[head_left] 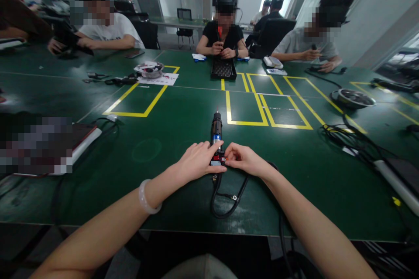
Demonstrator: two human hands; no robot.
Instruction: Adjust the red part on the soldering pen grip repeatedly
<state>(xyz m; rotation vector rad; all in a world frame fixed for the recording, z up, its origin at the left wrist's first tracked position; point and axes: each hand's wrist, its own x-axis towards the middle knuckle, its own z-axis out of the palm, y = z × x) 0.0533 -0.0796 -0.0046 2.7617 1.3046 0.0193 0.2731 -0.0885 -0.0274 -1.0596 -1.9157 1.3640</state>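
Both hands meet right in the middle of the green table (pixel 163 139), working on a small electric screwdriver (pixel 216 133) that lies flat, tip pointing away from the person. The left hand (pixel 196 162) rests over its near end with the fingers stretched forward, index finger laid along the tool's side, and there's a pale bangle (pixel 146 198) on that wrist. The right hand (pixel 244 160) has its fingertips pinched together on a little red and blue piece (pixel 218 158) at the tool's base, so the two hands are nearly touching there. Just below the hands a black cable (pixel 225 198) loops toward the table edge. Beyond the screwdriver tip there are yellow taped rectangles (pixel 258 109) on the table. Off to the right of the right hand sits a tangle of black wires (pixel 343 137), and farther out a round metal bowl (pixel 352 98). Well past the hands, across the table, a black tray (pixel 224 69) sits in front of a person in black, with other people seated on both sides
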